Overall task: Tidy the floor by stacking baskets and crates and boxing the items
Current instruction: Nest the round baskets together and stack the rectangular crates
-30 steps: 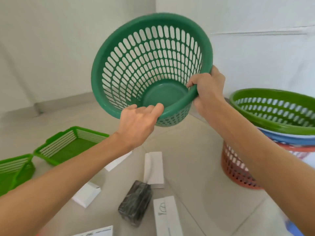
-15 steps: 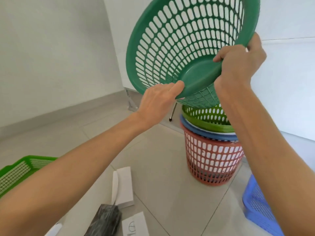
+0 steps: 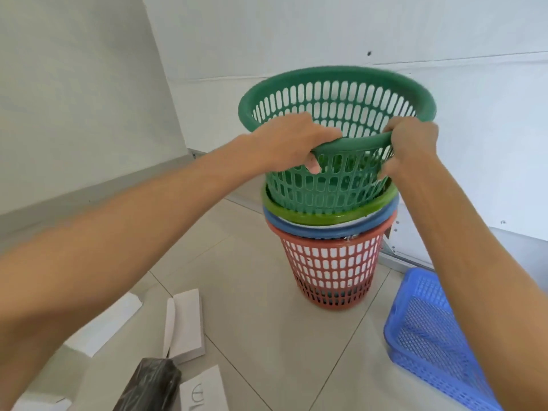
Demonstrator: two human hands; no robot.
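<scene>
A person's two bare arms reach forward over a pale tiled floor [image 3: 267,292] toward a stack of round plastic baskets standing near the white wall. Both hands grip the near rim of a dark green slotted basket [image 3: 335,93], held upright with its base lowered into the top of the stack. The left hand [image 3: 296,143] curls over the rim, thumb pressed against the outer wall below it. The right hand [image 3: 412,146] wraps the rim further to the right, fingers over the top edge.

Beneath it, the stack shows a light green rim [image 3: 329,216], then a blue rim [image 3: 326,229], nested in a red lattice basket [image 3: 330,274] that stands on the floor.

At the right edge of the floor lies a blue mesh crate [image 3: 427,330], partly hidden by the right forearm. Toward the lower left of the floor lie several white boxes [image 3: 186,327] and flat white cards, and beside them a black wrapped package [image 3: 151,384] at the bottom edge.
</scene>
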